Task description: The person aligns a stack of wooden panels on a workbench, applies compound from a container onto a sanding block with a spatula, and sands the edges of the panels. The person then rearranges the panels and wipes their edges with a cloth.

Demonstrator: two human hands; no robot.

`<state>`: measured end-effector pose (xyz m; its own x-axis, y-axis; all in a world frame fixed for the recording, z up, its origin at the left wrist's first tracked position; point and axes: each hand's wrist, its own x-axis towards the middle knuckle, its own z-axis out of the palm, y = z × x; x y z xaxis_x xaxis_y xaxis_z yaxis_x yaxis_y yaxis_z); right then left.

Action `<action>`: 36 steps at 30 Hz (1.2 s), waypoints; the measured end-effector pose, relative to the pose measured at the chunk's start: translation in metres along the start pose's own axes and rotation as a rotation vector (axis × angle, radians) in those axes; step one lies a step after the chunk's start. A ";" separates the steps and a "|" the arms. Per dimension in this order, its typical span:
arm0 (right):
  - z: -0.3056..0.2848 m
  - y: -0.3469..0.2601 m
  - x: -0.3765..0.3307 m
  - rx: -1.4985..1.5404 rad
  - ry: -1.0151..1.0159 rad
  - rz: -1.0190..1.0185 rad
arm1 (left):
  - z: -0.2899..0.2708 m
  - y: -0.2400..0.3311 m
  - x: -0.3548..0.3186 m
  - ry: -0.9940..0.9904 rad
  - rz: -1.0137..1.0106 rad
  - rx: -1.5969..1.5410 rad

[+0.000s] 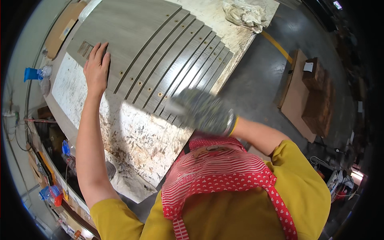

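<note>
Several grey, wood-grained panels [124,28] lie overlapped like steps on the worktable [136,132], with small brass-coloured holes along their exposed edges. My bare left hand [96,72] rests flat on the top panel, fingers stretched out beside a small rectangular cutout [85,49]. In a dark patterned work glove, my right hand [206,112] is over the near right ends of the lower panels. Motion blurs its fingers, and a pale grey smear shows at their tips. Whether that hand holds something cannot be made out.
Crumpled pale sheeting [244,16] lies at the table's far right corner. Brown boxes [316,108] and a cardboard sheet [295,96] stand on the floor to the right, past a yellow floor line [277,46]. A blue-topped bottle [34,74] is at the left.
</note>
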<state>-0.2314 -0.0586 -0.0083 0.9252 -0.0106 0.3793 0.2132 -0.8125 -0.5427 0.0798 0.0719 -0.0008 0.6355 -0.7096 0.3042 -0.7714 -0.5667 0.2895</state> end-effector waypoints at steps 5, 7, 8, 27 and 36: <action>-0.080 0.093 0.006 -0.117 0.354 0.470 | -0.002 -0.005 -0.004 0.001 0.001 0.037; -0.094 0.126 0.011 -0.324 0.382 0.439 | -0.002 0.002 0.001 -0.012 -0.006 0.027; -0.097 0.131 0.015 -0.370 0.379 0.458 | -0.002 0.004 0.002 -0.012 0.004 0.026; -0.025 0.031 0.033 -0.149 0.153 0.038 | -0.004 0.001 -0.004 -0.023 -0.022 0.032; -0.081 0.113 0.058 -0.274 0.258 0.440 | -0.004 -0.002 -0.005 -0.017 -0.021 0.016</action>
<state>-0.1791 -0.1981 0.0137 0.7944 -0.4957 0.3510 -0.2956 -0.8203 -0.4896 0.0783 0.0787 0.0002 0.6509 -0.7046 0.2825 -0.7585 -0.5879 0.2813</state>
